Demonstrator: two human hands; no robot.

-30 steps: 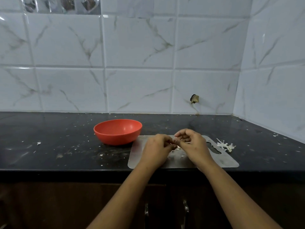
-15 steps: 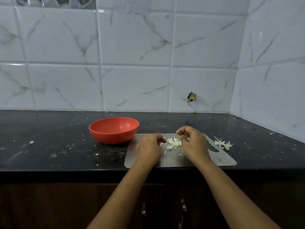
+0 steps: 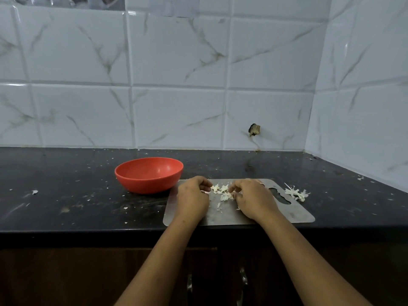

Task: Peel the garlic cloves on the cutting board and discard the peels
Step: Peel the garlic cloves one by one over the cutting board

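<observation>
The dark worktop is flecked with pale scraps to the left of the cutting board. An orange-red bowl stands just beside the board's far left corner; nothing of its contents shows from this angle.

The board is a thin grey sheet lying flat at the worktop's front edge. The left hand rests on the board's left part, knuckles up and fingers curled under. Whether they pinch anything cannot be told, since the fingertips are turned away.

Between the two hands, on the middle of the board, lies the garlic. It shows as small creamy-white bits and papery shreds, too small and mixed to sort cloves from skins.

The right hand sits on the board to the right of that heap. Its fingers are bent down with the tips touching the scraps, though a true pinch cannot be made out. This hand covers part of the board's wavy handle slot.

At the board's right edge, mostly on the worktop, lies a separate pile of peels, white and wispy. Both forearms hide the board's front edge where they cross it.
</observation>
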